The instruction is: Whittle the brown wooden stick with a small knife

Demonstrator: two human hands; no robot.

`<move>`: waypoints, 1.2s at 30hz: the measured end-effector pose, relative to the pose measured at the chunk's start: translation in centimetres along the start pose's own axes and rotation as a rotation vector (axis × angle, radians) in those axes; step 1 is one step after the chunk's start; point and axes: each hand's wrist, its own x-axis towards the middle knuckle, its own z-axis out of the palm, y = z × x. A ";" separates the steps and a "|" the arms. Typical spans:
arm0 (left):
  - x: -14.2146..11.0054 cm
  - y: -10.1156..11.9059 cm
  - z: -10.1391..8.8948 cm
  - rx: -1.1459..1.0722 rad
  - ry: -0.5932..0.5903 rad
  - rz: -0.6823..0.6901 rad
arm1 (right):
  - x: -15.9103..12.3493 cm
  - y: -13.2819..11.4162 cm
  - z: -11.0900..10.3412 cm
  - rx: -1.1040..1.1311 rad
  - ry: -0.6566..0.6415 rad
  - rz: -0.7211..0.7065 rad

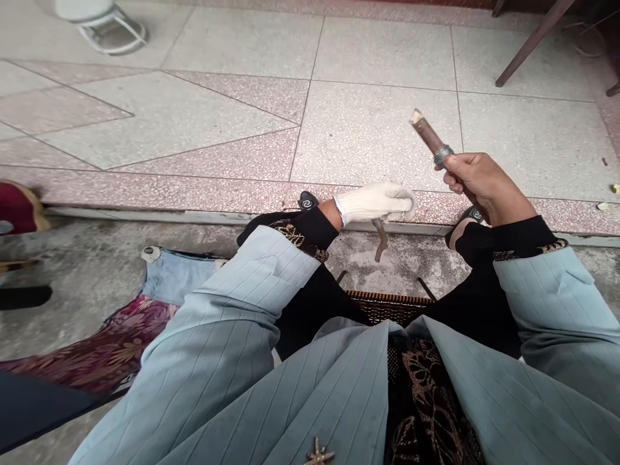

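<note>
My left hand (380, 201), in a white knitted glove, is closed at the edge of the tiled step. A crooked brown stick (382, 242) sticks out below its fingers; its upper part is hidden by the glove. My bare right hand (477, 177) is raised to the right, its fingers wrapped round a straight piece of branch (429, 134). Grey wire (443, 154) is coiled round that branch just above my thumb. The branch tilts up and left, and its cut end is pale. The two hands are apart.
A raised tiled floor (378, 135) lies ahead, its step edge running across before my feet. A woven seat edge (387, 300) shows between my knees. Folded denim cloth (181, 274) and patterned red fabric (121, 339) are at left. A wooden furniture leg (527, 51) stands at upper right.
</note>
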 end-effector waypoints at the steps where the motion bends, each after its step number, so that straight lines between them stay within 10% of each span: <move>1: -0.1 0.0 0.1 0.034 -0.021 -0.004 | 0.3 0.5 0.1 -0.107 0.012 0.023; 13: -0.4 0.0 0.1 0.141 -0.142 -0.029 | 1.4 2.1 1.2 -0.979 -0.295 0.139; 23: -1.0 0.7 -1.1 -0.029 -0.040 -0.063 | 0.0 0.8 0.5 -0.356 -1.152 0.124; 26: -0.8 0.7 -1.0 -0.119 0.054 -0.034 | -0.7 -0.3 0.0 -0.112 -0.940 -0.008; 31: 0.0 0.7 -0.4 -0.135 0.136 0.008 | -0.5 -0.7 -0.9 0.178 -0.223 -0.138; 36: -0.1 1.0 0.6 -0.084 0.064 -0.028 | 0.5 0.4 -0.5 -0.029 0.090 -0.044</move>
